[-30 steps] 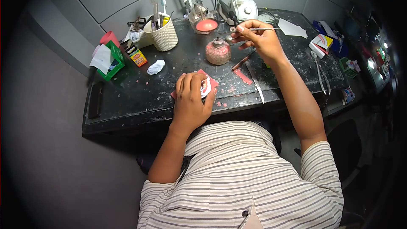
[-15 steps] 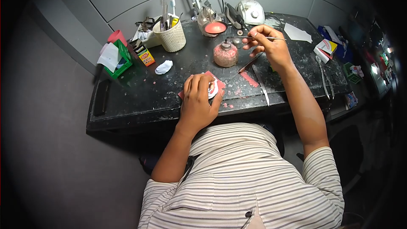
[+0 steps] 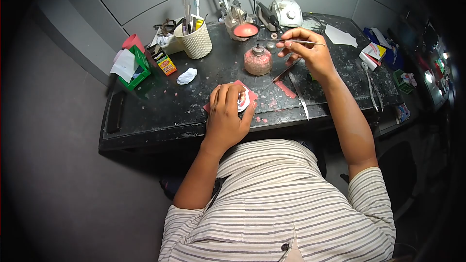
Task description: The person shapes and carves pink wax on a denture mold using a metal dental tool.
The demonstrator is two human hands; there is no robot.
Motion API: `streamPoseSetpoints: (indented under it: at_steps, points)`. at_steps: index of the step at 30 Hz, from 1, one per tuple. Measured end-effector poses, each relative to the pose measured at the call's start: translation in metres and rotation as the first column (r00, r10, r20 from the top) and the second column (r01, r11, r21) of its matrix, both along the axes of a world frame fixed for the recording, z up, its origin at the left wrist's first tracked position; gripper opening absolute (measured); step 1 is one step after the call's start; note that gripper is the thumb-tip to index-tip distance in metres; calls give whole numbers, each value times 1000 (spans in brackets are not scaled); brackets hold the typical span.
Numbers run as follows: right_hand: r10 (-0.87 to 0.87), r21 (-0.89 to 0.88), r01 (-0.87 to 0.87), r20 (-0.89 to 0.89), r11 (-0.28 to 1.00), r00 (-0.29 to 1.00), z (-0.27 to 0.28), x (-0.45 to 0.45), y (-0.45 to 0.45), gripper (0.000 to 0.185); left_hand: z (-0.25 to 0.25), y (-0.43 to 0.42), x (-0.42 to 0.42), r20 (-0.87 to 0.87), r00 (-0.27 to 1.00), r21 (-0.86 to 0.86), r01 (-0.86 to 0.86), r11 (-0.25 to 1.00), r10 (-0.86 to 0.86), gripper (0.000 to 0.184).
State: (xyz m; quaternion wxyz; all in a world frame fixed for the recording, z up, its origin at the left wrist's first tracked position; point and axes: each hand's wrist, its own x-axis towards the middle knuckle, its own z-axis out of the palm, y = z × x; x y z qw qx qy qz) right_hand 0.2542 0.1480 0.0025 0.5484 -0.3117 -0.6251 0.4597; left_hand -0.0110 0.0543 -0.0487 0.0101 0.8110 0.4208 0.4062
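My left hand point(image 3: 224, 111) curls over a white dental cast point(image 3: 246, 105) with pink on it and holds it down near the table's front edge. Under the cast lies a pink wax sheet point(image 3: 253, 95). In a pinch, my right hand point(image 3: 313, 53) holds a thin metal wax carver point(image 3: 307, 42) almost level. Its tip points left, just above the neck of a round glass spirit burner point(image 3: 257, 63) with pink-stained contents; I cannot make out a flame. Between the hands lie a pink wax strip point(image 3: 285, 89), a knife point(image 3: 299, 96) and a thin pointed tool point(image 3: 284, 73).
At the back left stand a white woven cup of tools point(image 3: 196, 42), a small yellow-orange box point(image 3: 166, 64) and a green basket point(image 3: 141, 68). A crumpled white cloth point(image 3: 187, 76) lies closer. A red bowl point(image 3: 245, 30), a white motor unit point(image 3: 287, 13) and pliers point(image 3: 373, 87) sit farther round.
My right hand has shifted slightly left, bringing the carver's tip over the burner's neck. My left hand stays on the cast.
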Motion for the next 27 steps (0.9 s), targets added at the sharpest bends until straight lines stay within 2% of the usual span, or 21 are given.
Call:
streamPoseSetpoints:
  at_steps: [27]
  points:
    - [-25, 14, 25, 13, 1000, 1000, 1, 0, -2, 13, 1, -1, 0, 18, 1000, -28, 14, 1000, -13, 31]
